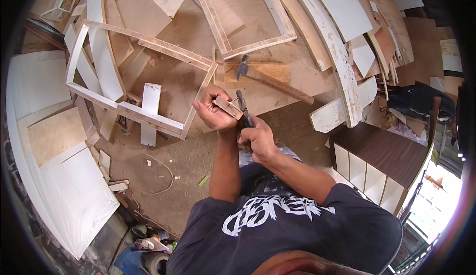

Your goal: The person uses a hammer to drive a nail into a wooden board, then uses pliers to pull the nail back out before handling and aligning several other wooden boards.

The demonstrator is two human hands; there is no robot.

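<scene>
My left hand [212, 109] grips a short strip of wood [228, 107], held at a slant above the floor. My right hand [257, 141] is closed around the handles of a pair of pliers [243, 107], whose jaws point up and meet the top edge of the strip. A hammer [267, 79] with a wooden handle and dark head lies on a small board [275, 69] just beyond my hands.
Plywood frames [148, 47] and white panels [39, 81] lie spread over the floor. A curved white board [337, 57] runs along the right. A dark-topped cabinet [382, 156] with white compartments stands at my right. Another person [421, 101] crouches at the far right.
</scene>
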